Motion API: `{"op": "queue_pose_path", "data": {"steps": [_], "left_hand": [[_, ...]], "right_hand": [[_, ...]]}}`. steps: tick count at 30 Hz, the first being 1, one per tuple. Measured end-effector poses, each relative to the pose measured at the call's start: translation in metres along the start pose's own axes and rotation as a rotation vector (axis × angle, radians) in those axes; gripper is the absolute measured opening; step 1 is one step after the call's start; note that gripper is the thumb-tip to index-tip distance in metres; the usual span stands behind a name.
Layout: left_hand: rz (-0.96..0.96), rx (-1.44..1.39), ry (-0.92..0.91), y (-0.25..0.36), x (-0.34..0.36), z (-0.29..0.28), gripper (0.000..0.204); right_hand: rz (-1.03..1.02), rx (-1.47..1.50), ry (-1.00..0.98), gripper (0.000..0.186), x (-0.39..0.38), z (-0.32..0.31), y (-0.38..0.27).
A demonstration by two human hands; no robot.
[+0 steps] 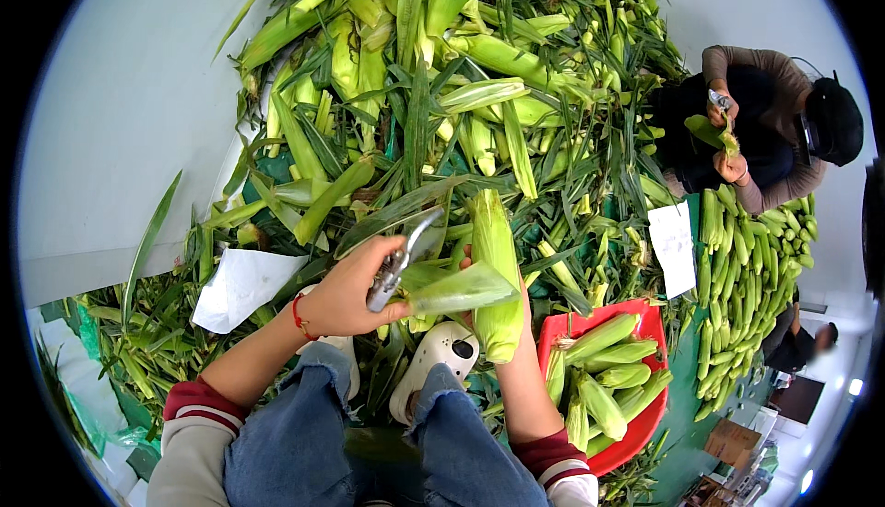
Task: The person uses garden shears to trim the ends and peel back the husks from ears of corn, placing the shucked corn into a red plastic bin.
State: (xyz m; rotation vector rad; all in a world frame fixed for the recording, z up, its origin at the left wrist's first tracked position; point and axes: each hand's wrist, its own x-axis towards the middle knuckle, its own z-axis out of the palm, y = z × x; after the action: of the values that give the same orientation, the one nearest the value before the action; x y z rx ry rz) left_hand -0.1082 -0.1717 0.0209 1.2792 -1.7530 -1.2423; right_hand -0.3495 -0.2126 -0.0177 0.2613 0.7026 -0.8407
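Down in front, blue jeans (pixel 442 456) and a pale clog (pixel 431 359), and just above them here's the action: the left hand (pixel 346 297) has its fingers curled round a silver tool (pixel 391 272), thumb against a loose husk leaf (pixel 466 289), though how tightly it pinches I can't tell! The right hand (pixel 527 318), mostly hidden, wraps the green corn ear (pixel 498 263) from behind, fingertips (pixel 467 254) showing at its left edge. Just right of that forearm, a red basin (pixel 651 426) holds more ears; beyond, a great heap of corn and leaves (pixel 442 92) sprawls away. Over on the right, a co-worker in a dark cap (pixel 834 120) grips a tool and something green, beside rows of stacked ears (pixel 747 286)
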Motion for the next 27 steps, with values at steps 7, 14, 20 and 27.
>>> {"op": "queue_pose_path", "data": {"steps": [7, 14, 20, 27], "left_hand": [[0.066, 0.131, -0.139, -0.009, -0.003, 0.009, 0.067], [0.179, 0.241, -0.335, 0.002, 0.003, 0.017, 0.06], [0.352, 0.519, -0.314, -0.014, 0.007, 0.016, 0.06], [0.448, 0.623, -0.178, -0.01, 0.006, 0.017, 0.061]], "right_hand": [[0.214, 0.117, -0.118, 0.048, -0.005, -0.004, 0.001], [0.039, -0.046, -0.099, 0.049, -0.006, -0.003, 0.013], [0.089, -0.227, 0.091, 0.051, -0.006, -0.006, 0.011], [0.078, -0.287, 0.192, 0.051, -0.002, 0.008, 0.021]]}}
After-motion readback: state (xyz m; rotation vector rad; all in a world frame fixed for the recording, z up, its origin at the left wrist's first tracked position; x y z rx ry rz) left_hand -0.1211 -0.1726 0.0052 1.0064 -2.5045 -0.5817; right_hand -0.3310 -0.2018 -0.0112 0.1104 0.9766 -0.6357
